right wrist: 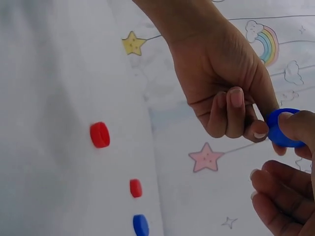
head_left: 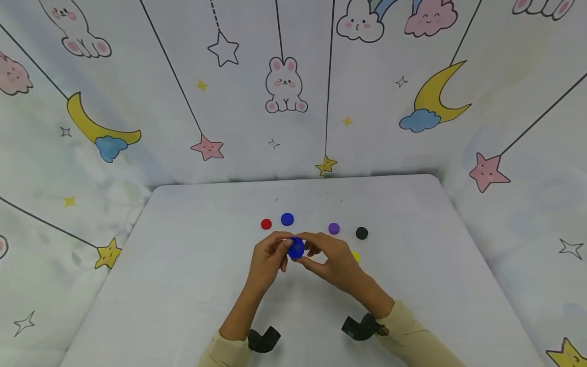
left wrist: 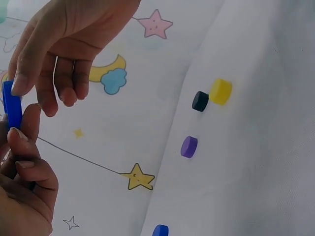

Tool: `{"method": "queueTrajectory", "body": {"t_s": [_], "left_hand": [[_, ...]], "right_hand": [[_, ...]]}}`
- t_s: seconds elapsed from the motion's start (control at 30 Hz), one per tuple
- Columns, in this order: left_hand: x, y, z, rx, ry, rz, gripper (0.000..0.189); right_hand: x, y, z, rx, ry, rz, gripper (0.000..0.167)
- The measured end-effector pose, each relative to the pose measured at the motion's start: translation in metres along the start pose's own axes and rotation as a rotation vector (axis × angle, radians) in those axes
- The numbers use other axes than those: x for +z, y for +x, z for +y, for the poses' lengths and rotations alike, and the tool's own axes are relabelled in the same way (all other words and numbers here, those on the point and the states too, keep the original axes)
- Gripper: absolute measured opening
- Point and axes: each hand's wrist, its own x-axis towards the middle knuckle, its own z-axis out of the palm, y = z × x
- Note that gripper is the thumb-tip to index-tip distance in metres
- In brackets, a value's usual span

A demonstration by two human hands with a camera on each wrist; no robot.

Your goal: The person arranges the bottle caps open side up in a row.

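Note:
Both hands meet over the table around a round blue plastic cap. The left hand pinches its left side, thumb lying on the face. From the other side the right hand holds it at the edge between thumb and forefinger. Seen edge-on in the left wrist view, the same blue cap sits between both hands' fingertips. A raised rim shows on the held cap in the right wrist view, where a thumb covers part of its face.
Behind the hands lie a small red cap, another blue cap, a purple cap and a black cap. The right hand partly hides a yellow cap. A larger hollow red cap appears in the right wrist view.

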Motion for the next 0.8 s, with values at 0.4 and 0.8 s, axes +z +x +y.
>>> {"method": "queueTrajectory", "body": {"t_s": [0.4,0.8], "left_hand": [[-0.003,-0.003,-0.001,-0.046,0.172,0.022,0.009],[-0.015,-0.015,0.0,-0.143,0.268,-0.165,0.029]], "right_hand": [[0.005,0.0,-0.008,0.017,-0.086,-0.027,0.046],[0.01,-0.002,0.005,0.144,-0.083,-0.107,0.044]]}}
